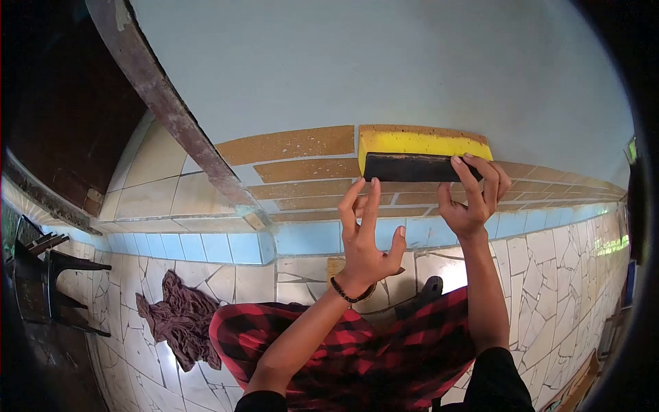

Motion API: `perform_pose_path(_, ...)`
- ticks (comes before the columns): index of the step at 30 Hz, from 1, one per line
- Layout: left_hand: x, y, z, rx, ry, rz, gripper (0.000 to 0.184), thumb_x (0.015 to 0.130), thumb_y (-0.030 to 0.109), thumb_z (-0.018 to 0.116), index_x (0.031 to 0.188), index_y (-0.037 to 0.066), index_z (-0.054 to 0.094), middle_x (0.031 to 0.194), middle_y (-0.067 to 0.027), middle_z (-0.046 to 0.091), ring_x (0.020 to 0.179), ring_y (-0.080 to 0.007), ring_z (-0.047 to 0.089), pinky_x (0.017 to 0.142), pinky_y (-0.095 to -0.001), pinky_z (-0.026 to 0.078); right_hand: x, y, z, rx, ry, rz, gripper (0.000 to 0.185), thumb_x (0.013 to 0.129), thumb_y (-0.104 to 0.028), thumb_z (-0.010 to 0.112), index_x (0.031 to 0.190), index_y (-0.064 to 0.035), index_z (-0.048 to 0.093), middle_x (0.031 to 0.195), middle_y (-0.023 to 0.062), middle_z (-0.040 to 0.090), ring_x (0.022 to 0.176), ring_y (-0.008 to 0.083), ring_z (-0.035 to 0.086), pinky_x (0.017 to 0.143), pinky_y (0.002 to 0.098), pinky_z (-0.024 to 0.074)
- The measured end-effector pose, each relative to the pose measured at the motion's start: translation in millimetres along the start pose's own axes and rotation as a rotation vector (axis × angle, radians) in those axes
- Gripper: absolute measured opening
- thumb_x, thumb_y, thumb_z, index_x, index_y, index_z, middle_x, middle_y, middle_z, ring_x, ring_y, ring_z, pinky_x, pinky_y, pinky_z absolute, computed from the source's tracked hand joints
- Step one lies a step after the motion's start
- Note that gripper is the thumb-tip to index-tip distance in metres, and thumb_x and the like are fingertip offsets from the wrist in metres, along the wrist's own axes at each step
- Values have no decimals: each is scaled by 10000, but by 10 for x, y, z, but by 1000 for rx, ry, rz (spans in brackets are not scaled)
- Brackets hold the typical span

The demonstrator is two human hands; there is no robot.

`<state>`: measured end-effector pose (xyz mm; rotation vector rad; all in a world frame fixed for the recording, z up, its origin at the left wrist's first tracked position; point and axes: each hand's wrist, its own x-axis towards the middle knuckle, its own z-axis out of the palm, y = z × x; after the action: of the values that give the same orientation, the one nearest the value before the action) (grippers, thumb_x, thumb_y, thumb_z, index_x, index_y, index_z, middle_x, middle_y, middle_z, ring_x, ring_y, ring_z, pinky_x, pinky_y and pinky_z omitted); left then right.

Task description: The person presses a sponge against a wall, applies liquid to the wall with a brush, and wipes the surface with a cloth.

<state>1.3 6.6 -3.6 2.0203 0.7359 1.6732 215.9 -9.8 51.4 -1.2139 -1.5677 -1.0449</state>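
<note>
1 long yellow foam-like block with a flat black backing (425,143) is held at the pale blue-grey painted wall (412,62), over brown brick-shaped bands (295,145), its long axis running left to right. Its right end is gripped by the fingers of the nearer right hand (473,211). The left hand (367,250) is spread open, with 2 fingers extended up toward the block's lower left edge; whether it is touched cannot be told.

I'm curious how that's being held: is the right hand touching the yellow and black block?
Touching. The head view shows it: the right hand has fingertips lying on the dark side of the yellow and black block.
</note>
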Motion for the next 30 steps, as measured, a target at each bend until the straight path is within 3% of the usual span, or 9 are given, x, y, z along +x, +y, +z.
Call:
perform_pose_path(11,35,100,-57,89,-35,-53,846,829,130,748,1612,25,447,1516,-206,371,1173,-289,518,881,-380,515,-15,17,20,30,12,17,596,643,38,746,1189,-196,793,1212,7,714,1169,247,571,1016,389,418)
perform_pose_path(17,42,118,-57,64,-67,-53,860,838,136,747,1619,-7,415,1416,-198,432,1132,-283,534,868,-378,505,10,2,1,36,0,41,618,628,53,751,1189,-201,793,1213,-2,706,1177,261,561,1011,390,418)
perform_pose_path(23,104,186,-44,-44,-84,-52,845,866,72,726,1628,-30,374,1355,-198,491,1121,-269,599,874,-379,537,34,-10,-35,46,-26,78,659,602,66,753,1189,-232,796,1224,-5,692,1172,271,561,995,403,422)
perform_pose_path(30,160,304,66,-259,-6,-233,685,948,-65,650,1580,-59,386,1385,-184,497,1081,-210,678,902,-292,560,9,-66,-42,29,-13,149,650,619,52,764,1196,-244,803,1223,8,653,1144,266,523,984,410,422)
